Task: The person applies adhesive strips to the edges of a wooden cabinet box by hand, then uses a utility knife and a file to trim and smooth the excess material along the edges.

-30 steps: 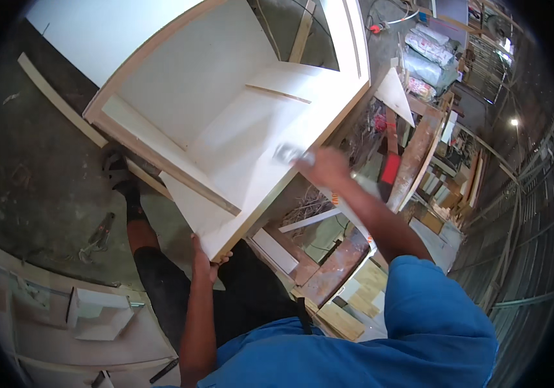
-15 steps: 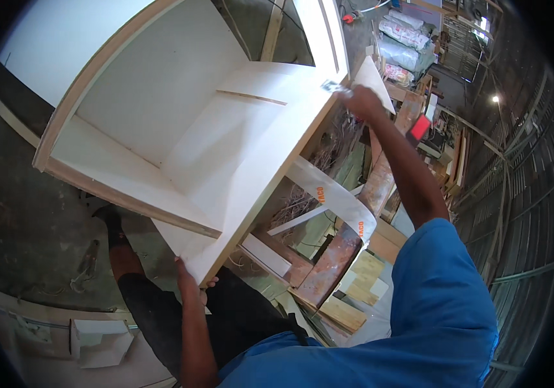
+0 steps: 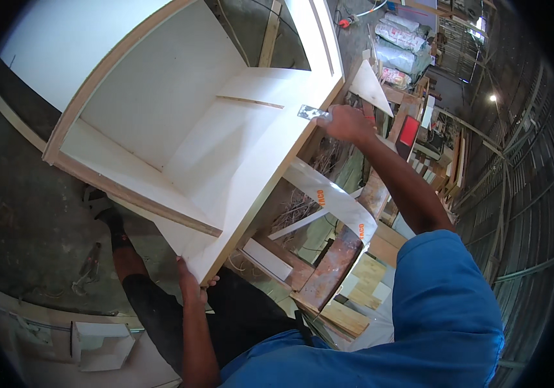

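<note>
A white panel cabinet (image 3: 206, 139) with wooden edges lies tilted in front of me. My left hand (image 3: 193, 286) is closed around its near lower corner, thumb on the white face and fingertips showing past the wooden edge. My right hand (image 3: 348, 124) is closed on a flat metal scraper (image 3: 312, 112). The scraper's blade lies over the long right-hand edge of the cabinet, towards its far end. My fingers hide the scraper's handle. A thin wooden strip (image 3: 250, 101) sits on the white inner panel.
A curved pale strip (image 3: 335, 200) hangs beside the rusty metal workbench (image 3: 338, 262). A white triangular offcut (image 3: 371, 88) and a red-topped block (image 3: 408, 130) lie beyond my right hand. A hammer (image 3: 87, 268) rests on the floor at left. Wrapped bundles (image 3: 396, 55) stand far right.
My right hand has moved nearer and to the left along the cabinet edge, bringing the scraper with it. My left hand keeps its hold on the corner.
</note>
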The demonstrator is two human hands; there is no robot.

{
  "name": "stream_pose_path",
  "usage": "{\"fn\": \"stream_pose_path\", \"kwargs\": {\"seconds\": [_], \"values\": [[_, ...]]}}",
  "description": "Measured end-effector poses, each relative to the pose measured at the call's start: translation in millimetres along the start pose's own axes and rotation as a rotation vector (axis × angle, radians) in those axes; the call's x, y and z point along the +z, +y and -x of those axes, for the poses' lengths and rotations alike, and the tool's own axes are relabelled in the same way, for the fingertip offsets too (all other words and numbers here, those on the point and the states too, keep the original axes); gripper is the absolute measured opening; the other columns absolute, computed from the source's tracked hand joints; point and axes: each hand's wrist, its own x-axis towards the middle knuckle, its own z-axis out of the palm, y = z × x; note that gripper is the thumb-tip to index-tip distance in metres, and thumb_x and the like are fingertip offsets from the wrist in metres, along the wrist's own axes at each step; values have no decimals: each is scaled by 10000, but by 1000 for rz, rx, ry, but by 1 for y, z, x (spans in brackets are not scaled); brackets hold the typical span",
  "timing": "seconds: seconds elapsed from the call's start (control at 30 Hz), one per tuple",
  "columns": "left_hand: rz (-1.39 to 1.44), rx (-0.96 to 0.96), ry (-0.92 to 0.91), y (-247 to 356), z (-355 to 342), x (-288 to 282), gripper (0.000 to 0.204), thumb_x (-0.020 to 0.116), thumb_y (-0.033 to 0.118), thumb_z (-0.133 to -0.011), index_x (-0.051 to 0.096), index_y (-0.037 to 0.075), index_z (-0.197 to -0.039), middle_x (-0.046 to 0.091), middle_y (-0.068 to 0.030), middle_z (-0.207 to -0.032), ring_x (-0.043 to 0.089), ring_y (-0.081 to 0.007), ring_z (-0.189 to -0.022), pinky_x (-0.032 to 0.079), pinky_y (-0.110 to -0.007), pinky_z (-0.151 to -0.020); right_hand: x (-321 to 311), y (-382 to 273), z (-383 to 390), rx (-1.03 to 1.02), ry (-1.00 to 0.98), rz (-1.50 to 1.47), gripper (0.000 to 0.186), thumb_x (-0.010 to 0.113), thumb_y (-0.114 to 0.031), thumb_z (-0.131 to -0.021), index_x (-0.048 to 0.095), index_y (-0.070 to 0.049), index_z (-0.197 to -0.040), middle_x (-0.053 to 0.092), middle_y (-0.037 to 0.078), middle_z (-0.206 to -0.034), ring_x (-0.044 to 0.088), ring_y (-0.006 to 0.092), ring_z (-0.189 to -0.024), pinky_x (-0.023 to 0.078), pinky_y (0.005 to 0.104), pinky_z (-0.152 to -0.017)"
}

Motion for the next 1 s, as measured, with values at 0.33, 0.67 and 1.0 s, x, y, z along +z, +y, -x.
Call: {"fn": "stream_pose_path", "kwargs": {"seconds": [0.33,0.67,1.0], "values": [[5,-19,-7,-2,0,-2,786,201,680,-997,528,5,-1234,680,-181,-854,627,-280,-517,491,-329,-416,-3,30,-44,-17,70,11,738,590,-669,-854,687,37,-1044,693,273,-1055,679,394,-1022,537,471,-861],[13,0,-38,-1,-1,-2,785,191,656,-1009,538,-18,-1212,682,-181,-847,619,-273,-519,490,-332,-419,-23,23,-49,170,214,57,754,588,-690,-848,683,24,-1072,694,255,-1069,679,393,-1013,535,484,-867],[10,77,-83,4,7,2,762,174,625,-1027,534,-18,-1225,680,-179,-857,628,-272,-531,507,-322,-440,36,-88,65,-61,-32,-52,639,573,-637,-894,699,-32,-1060,701,198,-1036,687,351,-995,545,462,-852]]}}
